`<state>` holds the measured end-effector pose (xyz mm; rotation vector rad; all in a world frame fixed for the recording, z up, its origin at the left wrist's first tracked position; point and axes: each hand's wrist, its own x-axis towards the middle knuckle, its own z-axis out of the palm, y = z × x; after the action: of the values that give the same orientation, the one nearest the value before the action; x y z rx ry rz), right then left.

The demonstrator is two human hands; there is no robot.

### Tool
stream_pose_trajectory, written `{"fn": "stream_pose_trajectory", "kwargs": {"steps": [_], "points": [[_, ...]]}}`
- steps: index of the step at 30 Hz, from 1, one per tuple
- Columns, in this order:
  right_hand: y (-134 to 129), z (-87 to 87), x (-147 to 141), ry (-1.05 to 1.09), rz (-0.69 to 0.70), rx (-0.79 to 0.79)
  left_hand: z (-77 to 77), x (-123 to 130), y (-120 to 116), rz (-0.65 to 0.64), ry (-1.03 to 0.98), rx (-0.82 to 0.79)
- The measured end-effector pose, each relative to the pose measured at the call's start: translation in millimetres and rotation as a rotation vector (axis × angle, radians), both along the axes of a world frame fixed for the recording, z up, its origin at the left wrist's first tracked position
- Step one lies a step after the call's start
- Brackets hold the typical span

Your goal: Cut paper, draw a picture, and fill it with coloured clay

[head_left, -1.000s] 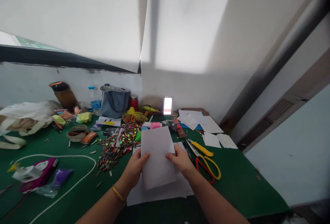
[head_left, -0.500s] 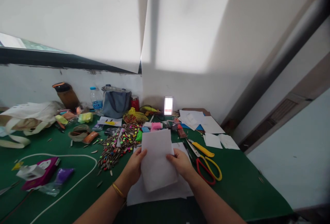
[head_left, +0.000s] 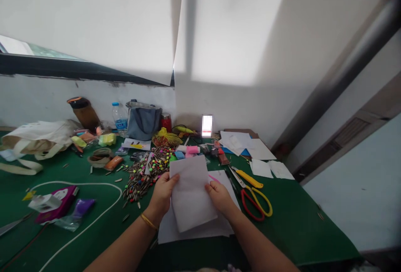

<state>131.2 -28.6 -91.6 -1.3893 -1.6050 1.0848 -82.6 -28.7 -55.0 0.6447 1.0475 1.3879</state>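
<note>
A folded sheet of white paper (head_left: 191, 197) is held up between my two hands, with a crease across its middle. My left hand (head_left: 163, 192) pinches its left edge, thumb on the front face. On the other side my right hand (head_left: 219, 197) grips the right edge the same way. Beneath it, larger white sheets (head_left: 169, 234) lie flat on the green table. A pink mark or strip (head_left: 213, 178) shows just above my right hand, too partly covered to name. Just right of that hand lie scissors (head_left: 250, 199) with red and yellow handles, and a yellow utility knife (head_left: 249, 178).
Left of the paper spreads a heap of sunflower seeds (head_left: 139, 184) with coloured bits. Behind stand a blue-grey bag (head_left: 144, 121), a water bottle (head_left: 119, 119) and a lit phone (head_left: 206, 125). A white cable (head_left: 103, 213) curves across the left side. Paper pieces (head_left: 261, 168) lie at right.
The view has shifted slightly, moving the table things a little right and up. The paper has tilted a bit in my hands, and the pink strip now shows beside it.
</note>
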Motion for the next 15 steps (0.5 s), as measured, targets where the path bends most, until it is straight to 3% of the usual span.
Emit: {"fn": "stream_pose_trajectory", "kwargs": {"steps": [3,10,15], "points": [[0.6,-7.5,-0.7,0.035,-0.021,0.005,0.0,-1.9,-0.7,0.001,0.038,-0.02],[1.0,-17.4,3.0,0.23,-0.058,-0.034,-11.0,-11.0,-16.3,-0.309,0.144,-0.133],[-2.9,-12.6,2.1,0.203,-0.062,-0.027,-23.5,-12.1,-19.9,-0.291,0.092,-0.108]]}}
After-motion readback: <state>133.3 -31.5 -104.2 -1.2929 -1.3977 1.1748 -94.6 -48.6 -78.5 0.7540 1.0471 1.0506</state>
